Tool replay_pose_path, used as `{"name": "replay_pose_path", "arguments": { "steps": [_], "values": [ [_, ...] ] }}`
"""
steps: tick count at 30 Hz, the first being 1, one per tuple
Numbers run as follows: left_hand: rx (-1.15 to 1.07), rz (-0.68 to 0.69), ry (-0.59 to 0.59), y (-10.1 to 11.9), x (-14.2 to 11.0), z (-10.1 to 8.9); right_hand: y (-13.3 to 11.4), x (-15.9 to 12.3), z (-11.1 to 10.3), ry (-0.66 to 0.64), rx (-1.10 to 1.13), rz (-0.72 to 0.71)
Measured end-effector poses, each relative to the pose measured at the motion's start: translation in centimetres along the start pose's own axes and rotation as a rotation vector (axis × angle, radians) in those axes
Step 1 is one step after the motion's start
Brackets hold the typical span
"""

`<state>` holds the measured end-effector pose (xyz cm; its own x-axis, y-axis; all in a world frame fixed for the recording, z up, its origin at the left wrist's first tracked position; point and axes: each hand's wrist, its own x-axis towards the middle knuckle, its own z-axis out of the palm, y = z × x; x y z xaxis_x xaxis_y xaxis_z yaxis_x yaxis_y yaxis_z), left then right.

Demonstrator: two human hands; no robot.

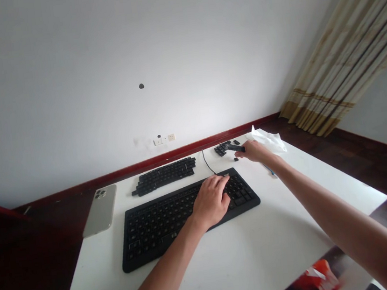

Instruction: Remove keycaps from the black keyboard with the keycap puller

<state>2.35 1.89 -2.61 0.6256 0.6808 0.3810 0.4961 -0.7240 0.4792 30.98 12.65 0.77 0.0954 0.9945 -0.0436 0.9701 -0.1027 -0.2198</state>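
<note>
A black keyboard (163,217) is lying flat at a slant, showing rows of bare key sockets. Behind it, loose black keycaps (167,174) are forming a large block and a smaller cluster, beside which a black tool (236,148) is tilting.

The left hand (211,200) and forearm (171,267) hide part of the keyboard (173,211) toward six o'clock. The right hand (256,151) covers one end of a black tool (235,148), its tip lost among keycaps (220,150). A bluish item (269,170) near that hand is too small to identify. A red object (324,275) at five o'clock is blurred; the curtain (353,40) at two is cut off.
</note>
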Motion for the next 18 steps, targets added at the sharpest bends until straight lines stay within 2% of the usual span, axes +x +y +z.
{"name": "replay_pose_path", "arguments": {
  "steps": [3, 9, 18],
  "values": [
    [0.01, 0.004, -0.007, 0.0, 0.0, 0.0, 0.2, -0.6, -0.5, 0.031, -0.023, -0.041],
    [0.02, -0.001, -0.008, 0.0, -0.1, 0.0, 0.1, -0.8, -0.9, -0.051, -0.038, -0.089],
    [0.024, 0.001, -0.02, 0.0, 0.0, 0.0, 0.1, 2.2, -0.3, -0.08, -0.03, -0.109]
  ]
}}
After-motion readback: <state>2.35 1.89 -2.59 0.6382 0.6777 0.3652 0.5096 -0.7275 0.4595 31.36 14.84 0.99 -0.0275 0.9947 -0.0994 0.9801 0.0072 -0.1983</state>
